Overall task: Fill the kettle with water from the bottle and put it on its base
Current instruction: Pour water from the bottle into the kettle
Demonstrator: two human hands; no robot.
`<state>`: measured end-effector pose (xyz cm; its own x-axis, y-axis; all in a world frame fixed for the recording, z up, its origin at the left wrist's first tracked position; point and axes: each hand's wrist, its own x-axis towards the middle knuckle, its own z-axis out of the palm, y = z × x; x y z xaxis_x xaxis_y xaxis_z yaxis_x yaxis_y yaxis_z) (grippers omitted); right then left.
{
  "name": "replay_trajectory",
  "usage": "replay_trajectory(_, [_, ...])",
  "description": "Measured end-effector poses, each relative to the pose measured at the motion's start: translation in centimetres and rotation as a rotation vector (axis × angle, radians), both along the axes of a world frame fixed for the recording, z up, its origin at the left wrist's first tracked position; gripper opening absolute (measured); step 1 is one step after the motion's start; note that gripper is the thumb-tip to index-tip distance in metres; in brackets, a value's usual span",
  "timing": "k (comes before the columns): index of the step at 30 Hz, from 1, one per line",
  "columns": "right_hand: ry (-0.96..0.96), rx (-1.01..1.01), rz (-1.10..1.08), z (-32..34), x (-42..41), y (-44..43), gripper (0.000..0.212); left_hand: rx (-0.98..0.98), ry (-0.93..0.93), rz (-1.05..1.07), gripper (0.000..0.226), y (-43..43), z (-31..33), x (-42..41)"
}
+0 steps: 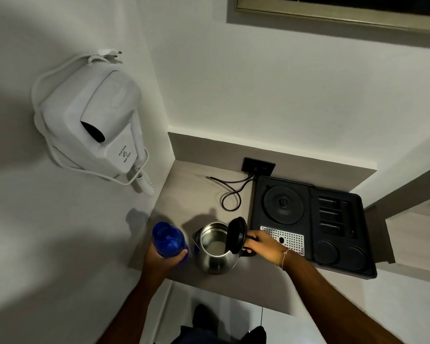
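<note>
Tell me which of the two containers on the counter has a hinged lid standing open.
The steel kettle, gripped by the right hand; its black lid is flipped up. The blue bottle shows no lid.

Blue bottle [168,239], silver kettle [215,249] with black lid [237,235], black tray [313,259], white hair dryer [102,120].

There was 1 steel kettle [217,249] on the counter [184,194], and the other things were counted around it. 1 blue bottle [168,239] stood just left of the kettle. 1 black tray [338,244] lay to its right, holding 1 round base [284,204], 1 perforated metal plate [283,238] and 2 round recesses. 2 hands showed: 1 left hand [164,259], 1 right hand [263,244]. 1 white hair dryer [97,125] hung on the wall up and left of the kettle.
</note>
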<state>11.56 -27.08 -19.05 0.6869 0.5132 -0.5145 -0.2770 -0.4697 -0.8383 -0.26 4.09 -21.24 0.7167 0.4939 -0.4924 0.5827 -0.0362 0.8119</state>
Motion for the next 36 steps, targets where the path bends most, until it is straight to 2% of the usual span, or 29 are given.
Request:
replay_trajectory(4, [-0.012, 0.004, -0.007, -0.1, 0.0, -0.2, 0.073, 0.033, -0.067, -0.092, 0.073, 0.8, 0.7, -0.6])
replay_trajectory(8, [-0.004, 0.005, 0.021, 0.2, 0.2, -0.1, 0.055, 0.192, -0.171, -0.218, 0.087, 1.3, 2.5, -1.6])
replay_trajectory(10, [0.003, 0.002, 0.026, 0.3, 0.3, -0.1, 0.055, 0.263, -0.18, -0.292, 0.094, 1.8, 3.2, -2.3])
replay_trajectory(13, [-0.001, 0.004, 0.024, 0.3, 0.2, -0.2, 0.062, 0.279, -0.119, -0.38, 0.092, 2.5, 3.9, -3.5])
replay_trajectory(16, [-0.004, 0.01, 0.023, 0.7, 0.1, -0.3, 0.054, 0.344, -0.019, -0.428, 0.088, 2.5, 3.9, -4.7])
replay_trajectory(21, [0.017, 0.01, 0.054, 0.7, 0.3, -0.1, 0.035, 0.473, -0.014, -0.481, 0.091, 2.3, 4.4, -5.7])
replay_trajectory(27, [0.023, 0.025, 0.057, 0.7, 0.2, -0.1, 0.037, 0.674, 0.033, -0.544, 0.108, 1.1, 5.5, -6.0])
replay_trajectory(36, [0.01, 0.046, 0.049, 1.4, 0.0, 0.1, 0.046, 0.88, 0.076, -0.613, 0.107, 0.6, 7.3, -5.3])
